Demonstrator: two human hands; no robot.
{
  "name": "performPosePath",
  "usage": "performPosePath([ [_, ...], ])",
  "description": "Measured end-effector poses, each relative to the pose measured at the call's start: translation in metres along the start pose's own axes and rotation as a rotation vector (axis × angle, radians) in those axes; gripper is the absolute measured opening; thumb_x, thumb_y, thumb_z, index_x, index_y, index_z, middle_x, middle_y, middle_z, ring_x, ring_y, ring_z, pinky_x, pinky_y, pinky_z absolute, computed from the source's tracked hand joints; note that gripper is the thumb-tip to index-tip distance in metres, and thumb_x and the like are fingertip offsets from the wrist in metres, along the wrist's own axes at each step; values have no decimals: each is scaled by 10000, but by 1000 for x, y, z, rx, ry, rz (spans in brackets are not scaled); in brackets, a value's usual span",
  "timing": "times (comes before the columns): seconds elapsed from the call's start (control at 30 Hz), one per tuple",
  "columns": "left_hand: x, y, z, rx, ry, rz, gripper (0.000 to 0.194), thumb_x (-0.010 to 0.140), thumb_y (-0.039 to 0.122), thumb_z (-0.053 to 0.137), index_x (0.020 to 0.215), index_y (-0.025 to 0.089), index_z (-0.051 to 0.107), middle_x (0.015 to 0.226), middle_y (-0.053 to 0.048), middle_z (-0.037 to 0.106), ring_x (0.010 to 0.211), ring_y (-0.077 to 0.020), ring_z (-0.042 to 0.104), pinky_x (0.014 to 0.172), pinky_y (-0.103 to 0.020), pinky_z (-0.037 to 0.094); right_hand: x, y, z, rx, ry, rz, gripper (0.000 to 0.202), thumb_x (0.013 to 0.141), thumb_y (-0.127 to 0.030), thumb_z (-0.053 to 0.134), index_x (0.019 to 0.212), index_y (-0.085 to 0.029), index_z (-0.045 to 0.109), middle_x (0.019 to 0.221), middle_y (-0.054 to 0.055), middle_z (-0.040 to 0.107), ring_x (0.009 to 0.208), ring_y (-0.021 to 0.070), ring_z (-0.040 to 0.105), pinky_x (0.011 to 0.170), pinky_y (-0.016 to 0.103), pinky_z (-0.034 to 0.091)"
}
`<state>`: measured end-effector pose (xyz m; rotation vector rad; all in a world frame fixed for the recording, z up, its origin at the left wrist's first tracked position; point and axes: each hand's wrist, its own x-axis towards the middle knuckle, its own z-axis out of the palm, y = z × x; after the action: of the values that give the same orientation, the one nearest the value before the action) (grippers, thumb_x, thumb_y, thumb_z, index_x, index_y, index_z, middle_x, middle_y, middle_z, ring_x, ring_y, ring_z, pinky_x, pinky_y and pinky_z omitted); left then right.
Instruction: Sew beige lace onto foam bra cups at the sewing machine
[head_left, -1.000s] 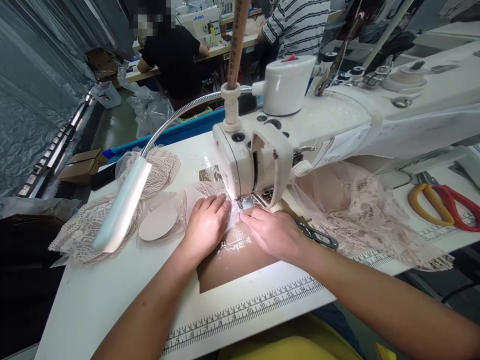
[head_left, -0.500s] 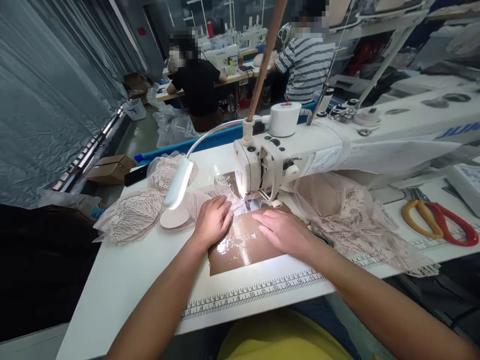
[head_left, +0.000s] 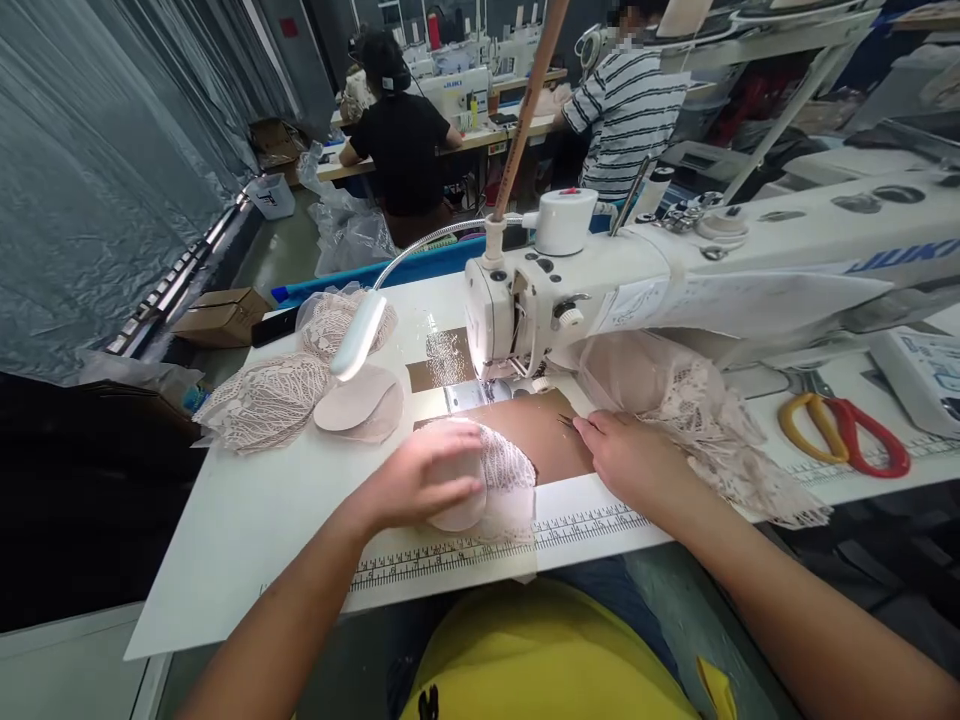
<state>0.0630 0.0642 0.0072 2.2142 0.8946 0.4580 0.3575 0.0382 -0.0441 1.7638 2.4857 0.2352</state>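
Note:
My left hand [head_left: 431, 475] lies over a pale round fabric cup [head_left: 459, 515], fingers stretched and thumb apart. White lace [head_left: 506, 460] and sheer mesh [head_left: 506, 510] extend from the cup's right side, the mesh reaching toward the table's front edge. My right hand [head_left: 634, 455] is closed on a small tool with two dark points [head_left: 568, 422]; its rest is hidden in the palm, so snips or tweezers I cannot tell. Both hands are in front of the sewing machine head [head_left: 499, 320], over a shiny brown sheet [head_left: 555, 450].
Lace cups [head_left: 262, 400] are stacked at the left, beside loose pale cup pieces [head_left: 352, 405]. A lit lamp [head_left: 360, 335] hangs above them. Beige lace fabric [head_left: 675, 400] lies right of the needle. Scissors [head_left: 844, 435] rest farther right. Two people sit at machines behind.
My left hand has come toward me with the cup and lace, away from the needle. My right hand has moved right, and the two-pointed tool now shows at its fingertips.

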Motion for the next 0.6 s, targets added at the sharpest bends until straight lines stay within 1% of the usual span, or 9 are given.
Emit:
performPosePath([
  [0.07, 6, -15, -4, -35, 147, -131, 499, 782, 325, 670, 1258, 223, 565, 1349, -109, 528, 1261, -270, 471, 1064, -447, 388, 2, 0, 0, 34, 12, 49, 296, 852, -62, 442, 1072, -92, 637, 913, 138, 649, 828, 253, 604, 696, 335, 416],
  [0.1, 9, -22, -5, -76, 178, -200, 572, 764, 344, 686, 1295, 202, 529, 1335, -128, 533, 1242, -279, 486, 1046, -457, 401, 3, 1, -1, 58, 25, 73, 264, 881, -101, 429, 1015, -102, 656, 886, 133, 655, 809, 251, 611, 682, 335, 419],
  [0.2, 16, -39, -5, -285, 135, -375, 683, 741, 356, 704, 1342, 141, 461, 1190, -147, 608, 1084, -261, 588, 914, -418, 490, 1, 4, -6, 131, 130, 89, 293, 930, -185, 404, 841, -126, 678, 824, 123, 676, 797, 247, 621, 685, 340, 437],
  [0.27, 18, -43, -1, -435, 117, -428, 602, 729, 348, 717, 1254, 118, 533, 1097, -127, 638, 975, -231, 619, 819, -357, 514, -4, 5, -11, 209, 255, 19, 283, 932, -209, 422, 848, -134, 681, 838, 116, 697, 830, 247, 620, 725, 350, 457],
  [0.33, 19, -43, 4, -582, 113, -446, 461, 716, 356, 732, 1096, 122, 615, 1003, -93, 653, 860, -192, 626, 726, -299, 508, -10, 5, -15, 315, 394, -65, 248, 932, -224, 442, 924, -150, 678, 876, 100, 713, 879, 240, 622, 791, 363, 477],
  [0.4, 18, -43, 8, -717, 96, -457, 348, 713, 377, 739, 936, 129, 642, 855, -50, 649, 722, -147, 608, 626, -250, 477, -13, 1, -19, 437, 486, -133, 226, 934, -230, 451, 983, -171, 664, 908, 82, 719, 919, 219, 635, 830, 347, 493],
  [0.47, 18, -42, 12, -812, 78, -476, 315, 712, 393, 744, 846, 130, 634, 751, -21, 625, 628, -117, 574, 562, -222, 437, -11, -6, -21, 555, 479, -172, 241, 942, -222, 434, 1064, -185, 639, 962, 69, 718, 939, 189, 651, 813, 298, 513],
  [0.53, 18, -42, 14, -854, 73, -485, 309, 709, 393, 750, 824, 130, 637, 734, -18, 625, 614, -114, 567, 557, -220, 427, -4, -15, -23, 660, 390, -184, 302, 957, -229, 392, 1174, -187, 597, 1041, 61, 708, 959, 168, 656, 784, 264, 525],
  [0.6, 18, -41, 14, -873, 61, -473, 298, 720, 388, 745, 846, 131, 660, 778, -32, 649, 656, -126, 582, 597, -232, 440, 8, -25, -25, 742, 275, -180, 357, 967, -268, 360, 1241, -180, 573, 1095, 61, 693, 997, 173, 646, 801, 270, 524],
])
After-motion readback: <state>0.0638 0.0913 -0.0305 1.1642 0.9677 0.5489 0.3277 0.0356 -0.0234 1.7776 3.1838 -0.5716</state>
